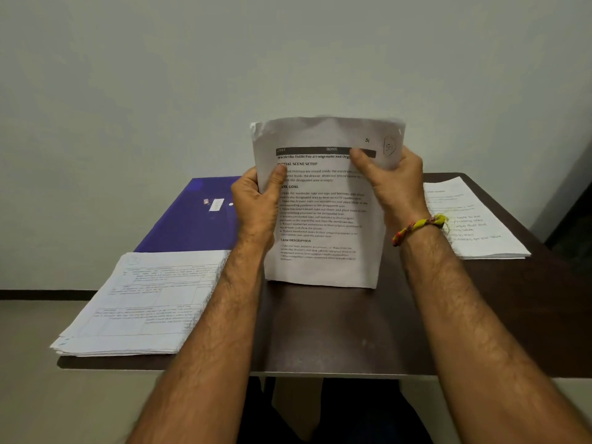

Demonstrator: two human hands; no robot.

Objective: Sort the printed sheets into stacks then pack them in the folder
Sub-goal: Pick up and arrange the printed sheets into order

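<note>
Here, both hands hold a sheaf of printed white paper sheets [323, 216] upright above the middle of the dark brown table [336, 331].
The left hand [256, 200] and right hand [395, 181] grasp its side edges, thumbs pressed on the front. The sheaf looks light, limp and prone to fanning, so gripping both edges suits. Stacks lie at the near left corner [141, 302] and the right edge [474, 219]; a blue folder [189, 216] sits far left.

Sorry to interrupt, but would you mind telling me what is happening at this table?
A person holds a bundle of printed sheets upright over the dark table, left hand and right hand gripping its sides. One paper stack lies at the left, another stack at the right, and a blue folder lies closed behind.
</note>
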